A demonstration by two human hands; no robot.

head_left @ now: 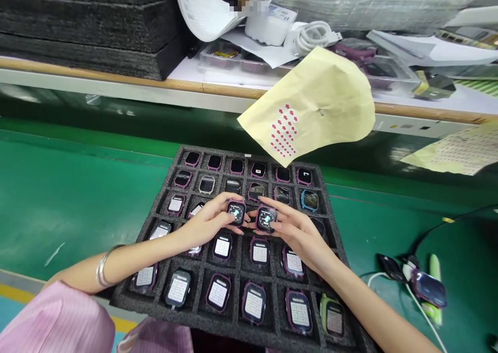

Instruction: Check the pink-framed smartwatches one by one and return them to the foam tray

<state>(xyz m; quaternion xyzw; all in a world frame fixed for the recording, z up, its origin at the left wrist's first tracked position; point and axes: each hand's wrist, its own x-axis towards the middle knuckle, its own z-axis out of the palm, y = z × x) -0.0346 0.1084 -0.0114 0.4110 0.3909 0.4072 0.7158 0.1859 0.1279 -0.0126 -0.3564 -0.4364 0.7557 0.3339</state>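
My left hand (pixel 220 213) grips a purple-rimmed smartwatch body (pixel 236 214) with its lit dial facing up and my thumb on the screen's lower edge. Close beside it, a second purple-rimmed smartwatch (pixel 266 218) sits in my right hand (pixel 292 224), also showing a lit dial. Both are held above a black foam tray (pixel 236 268) divided into square compartments. Strapless watches fill many of these, several with white-listed screens, others dark. One blue watch (pixel 309 200) and one green watch (pixel 332 315) stand out. My hands and forearms hide some compartments.
Ahead runs a shelf edge (pixel 218 89) with black foam stacks (pixel 85 28), a white coiled cable (pixel 312 37) and papers. A yellow sheet with red arrow stickers (pixel 330 101) hangs over the tray's far edge. Cables and a dark-screened device (pixel 428 289) lie on the green floor at right.
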